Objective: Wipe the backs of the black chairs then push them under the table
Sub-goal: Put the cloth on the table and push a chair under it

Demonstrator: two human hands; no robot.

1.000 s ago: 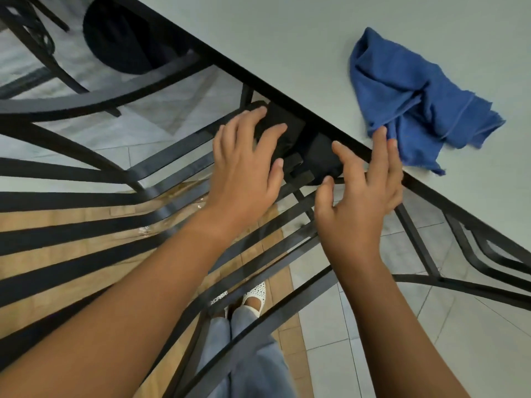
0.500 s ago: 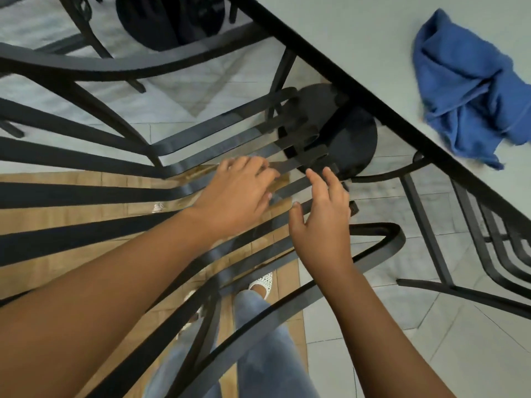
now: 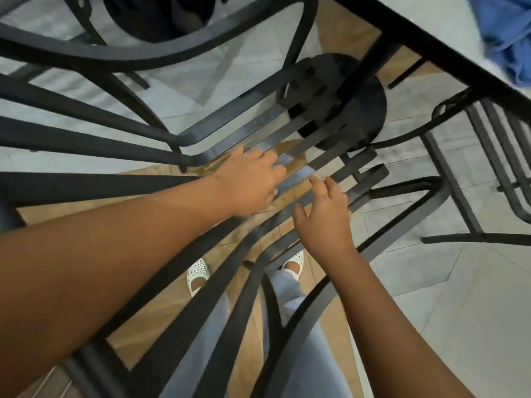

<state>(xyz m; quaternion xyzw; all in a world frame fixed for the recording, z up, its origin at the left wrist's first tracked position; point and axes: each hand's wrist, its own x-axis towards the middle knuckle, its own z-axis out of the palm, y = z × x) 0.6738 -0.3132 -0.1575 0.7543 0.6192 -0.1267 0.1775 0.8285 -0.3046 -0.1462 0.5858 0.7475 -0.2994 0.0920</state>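
Floor [image 3: 474, 297]: pale grey-white marbled tiles with thin grout lines, laid partly on the diagonal. Tan wood-look tile band [image 3: 161, 317] runs through the middle and continues top centre. Dark round base [image 3: 362, 110] sits on the floor upper centre; a second dark round shape [image 3: 155, 18] at the top edge, partly cut off. Thin black metal frame legs [image 3: 459, 202] stand at right on the grey tiles. Light is even and soft; edges blurred.

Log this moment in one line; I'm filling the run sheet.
left hand on chair back slats | right hand open above slats | blue cloth on table
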